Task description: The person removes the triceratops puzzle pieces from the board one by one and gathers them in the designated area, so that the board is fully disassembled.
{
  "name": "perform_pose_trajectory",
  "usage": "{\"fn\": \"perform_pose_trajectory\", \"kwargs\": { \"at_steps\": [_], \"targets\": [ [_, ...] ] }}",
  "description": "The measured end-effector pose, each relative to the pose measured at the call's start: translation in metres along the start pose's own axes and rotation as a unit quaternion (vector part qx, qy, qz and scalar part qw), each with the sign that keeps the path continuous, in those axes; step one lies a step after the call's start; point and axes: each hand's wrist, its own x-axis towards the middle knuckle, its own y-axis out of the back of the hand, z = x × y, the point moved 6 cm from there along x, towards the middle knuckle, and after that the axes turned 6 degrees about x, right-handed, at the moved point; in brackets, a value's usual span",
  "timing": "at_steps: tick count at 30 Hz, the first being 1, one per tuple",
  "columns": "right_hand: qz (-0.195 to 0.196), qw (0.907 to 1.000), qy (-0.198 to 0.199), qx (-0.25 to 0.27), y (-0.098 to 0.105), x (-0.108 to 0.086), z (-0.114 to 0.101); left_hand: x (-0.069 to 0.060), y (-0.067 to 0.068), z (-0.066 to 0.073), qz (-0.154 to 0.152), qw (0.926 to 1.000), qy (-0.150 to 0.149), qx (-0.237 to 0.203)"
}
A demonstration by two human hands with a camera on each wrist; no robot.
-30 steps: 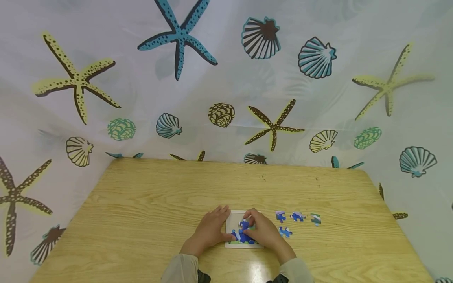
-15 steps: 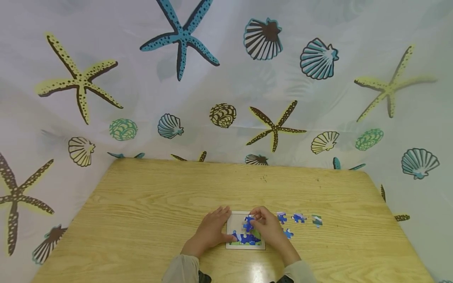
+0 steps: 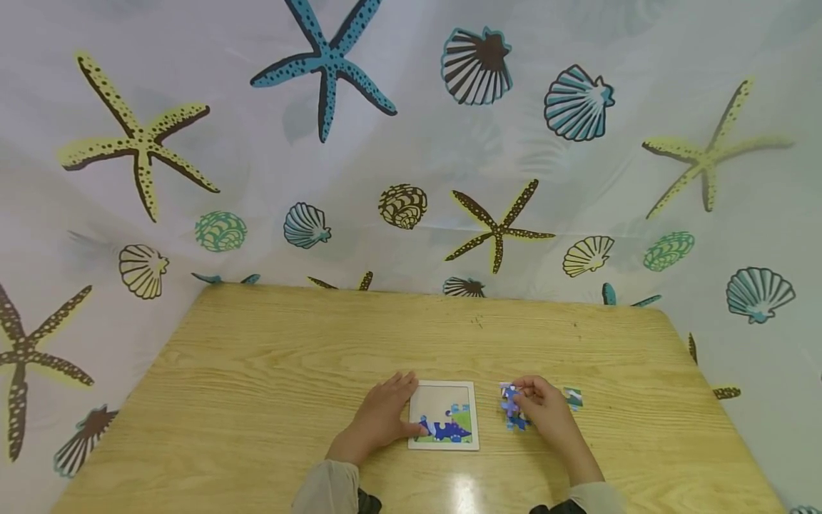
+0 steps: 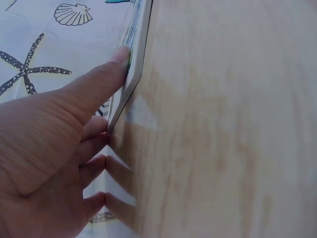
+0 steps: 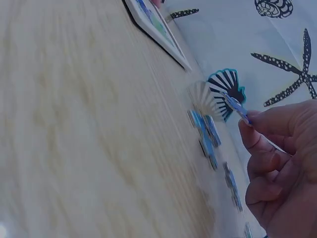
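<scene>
A shallow white-framed puzzle tray [image 3: 476, 421] lies on the table, with joined blue and green pieces [image 3: 449, 430] along its bottom and lower right. My left hand [image 3: 380, 417] rests at the tray's left side, fingers extended along the edge, thumb [image 4: 101, 82] pressing the lower left corner. Right of the tray, my right hand [image 3: 552, 414] pinches a blue puzzle piece [image 5: 236, 107] between thumb and forefinger, raised above the table. Below it lie loose pieces [image 5: 204, 139], partly hidden in the head view by the hand and the held piece.
Farther right lies a green and white puzzle piece [image 3: 574, 397], close to the right fingers. The wooden table [image 3: 308, 343] extends around the tray. A pale cloth [image 3: 411, 143] printed with starfish and shells hangs behind and beside it.
My right hand has lifted the blue piece from the tray's upper right and carried it right, over the loose pieces. The left hand has stayed in place.
</scene>
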Motion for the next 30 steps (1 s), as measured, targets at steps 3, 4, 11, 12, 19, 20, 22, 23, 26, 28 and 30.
{"fn": "perform_pose_trajectory", "kwargs": {
  "at_steps": [3,4,11,12,19,20,22,23,26,28,30],
  "targets": [
    [0.007,0.9997,-0.006,-0.021,0.017,-0.004,0.005,0.001,0.0,0.0,-0.001,1.0,0.002,-0.002],
    [0.009,0.9995,-0.008,-0.03,0.022,-0.005,0.007,0.001,0.0,0.0,-0.001,1.0,0.002,-0.003],
    [0.009,0.9956,-0.003,-0.093,0.048,-0.013,0.015,0.001,0.001,0.001,0.001,1.0,0.001,0.005],
    [0.008,0.9951,-0.002,-0.098,0.05,-0.014,0.016,0.001,0.001,0.001,0.001,1.0,0.001,0.004],
    [-0.007,0.9932,-0.005,-0.116,0.053,-0.017,0.019,0.0,0.002,0.001,-0.001,1.0,0.001,0.002],
    [-0.008,0.9927,-0.006,-0.121,0.052,-0.017,0.019,0.0,0.002,0.001,0.0,1.0,0.001,0.001],
    [-0.01,0.9914,-0.004,-0.13,0.051,-0.017,0.019,0.0,0.002,0.001,0.0,1.0,0.001,-0.001],
    [-0.012,0.9907,-0.004,-0.136,0.05,-0.017,0.019,0.0,0.002,0.001,0.001,1.0,0.0,-0.003],
    [-0.011,0.9889,0.0,-0.148,0.049,-0.017,0.019,0.0,0.003,0.002,0.004,1.0,-0.002,-0.004],
    [-0.01,0.9879,0.003,-0.155,0.049,-0.017,0.019,0.0,0.004,0.002,0.005,1.0,-0.003,-0.002],
    [-0.01,0.9873,0.006,-0.158,0.049,-0.017,0.019,0.0,0.004,0.002,0.006,1.0,-0.004,-0.001]
  ]
}}
